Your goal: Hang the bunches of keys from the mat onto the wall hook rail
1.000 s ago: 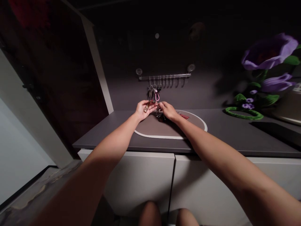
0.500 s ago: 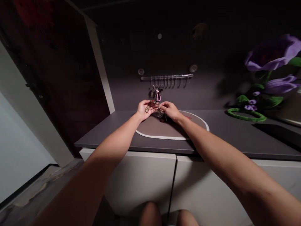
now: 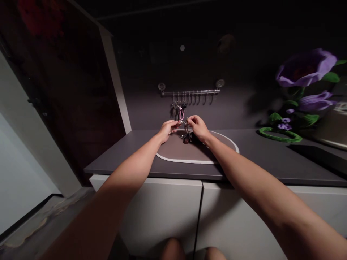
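Note:
My left hand [image 3: 167, 130] is closed on a small keychain item, mostly hidden by the fingers, above the left part of the brown mat [image 3: 189, 155]. To its right, my right hand [image 3: 198, 126] pinches a bunch of keys [image 3: 186, 136], which dangles over the mat. Both hands are close together, with a small gap between the fingertips. Just behind them, more keys [image 3: 174, 108] and a pink loop [image 3: 181, 114] hang from the left hooks of a clear rail [image 3: 192, 92] on the wall.
The mat with a white edge lies on a dark counter [image 3: 116, 155] over white cabinets [image 3: 162, 209]. At the right stand purple flowers [image 3: 306, 70] with a green ring base [image 3: 280, 135]. A dark door [image 3: 67, 90] is at the left.
My hands have moved slightly apart at the fingertips. The keys under my right hand show more clearly, and the keychain item in my left hand is now more hidden. The view has tilted slightly.

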### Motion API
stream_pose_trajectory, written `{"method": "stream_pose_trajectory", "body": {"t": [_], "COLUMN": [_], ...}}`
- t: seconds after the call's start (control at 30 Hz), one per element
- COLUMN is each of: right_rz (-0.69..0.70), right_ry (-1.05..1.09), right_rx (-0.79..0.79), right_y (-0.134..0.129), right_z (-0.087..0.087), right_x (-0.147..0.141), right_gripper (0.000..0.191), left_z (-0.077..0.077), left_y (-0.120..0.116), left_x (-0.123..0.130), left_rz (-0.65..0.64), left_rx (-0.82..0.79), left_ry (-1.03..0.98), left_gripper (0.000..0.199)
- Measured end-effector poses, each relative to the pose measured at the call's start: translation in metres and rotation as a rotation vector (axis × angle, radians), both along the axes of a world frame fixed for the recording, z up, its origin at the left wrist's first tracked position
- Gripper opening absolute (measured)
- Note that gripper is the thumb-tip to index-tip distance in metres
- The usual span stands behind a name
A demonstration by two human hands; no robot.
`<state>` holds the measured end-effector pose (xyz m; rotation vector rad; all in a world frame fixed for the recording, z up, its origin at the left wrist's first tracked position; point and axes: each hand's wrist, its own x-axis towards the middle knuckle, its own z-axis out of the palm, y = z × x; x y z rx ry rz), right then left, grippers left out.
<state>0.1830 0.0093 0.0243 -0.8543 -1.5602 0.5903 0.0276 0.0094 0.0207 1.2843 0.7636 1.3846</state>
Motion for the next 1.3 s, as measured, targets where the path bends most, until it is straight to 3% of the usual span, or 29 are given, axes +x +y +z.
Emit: {"method": "stream_pose_trajectory", "body": {"t": [0.27,0.53,0.73,0.97,1.3], "right_rz": [-0.094,-0.091,-0.09,-0.151,-0.181], "right_ry": [-0.031,-0.015,0.017,0.042,0.145], "right_rx": [0.078,0.101,0.102,0.147,0.058], "right_y": [0.01,0.007,0.003,0.007,0.018], "right_z": [-0.003,-0.001,0.001,0.003,0.023], "right_x": [0.006,0.009,0.009,0.015,0.015], "right_gripper": [0.016,0.024,0.03,0.033,0.039], "left_z": [-0.007,-0.009,-0.011,-0.018,-0.019], "left_y": [-0.005,-0.005,-0.003,0.006,0.006], "left_x": [0.004,0.008,0.01,0.01,0.011], "left_rz": [0.057,0.145,0.296,0.472,0.488], "left_rx": [0.124,0.378,0.516,0.493,0.459], "left_ry": [0.331,0.537,0.697,0.79,0.8], "left_gripper": [0.016,0.018,0.029,0.028,0.023]}}
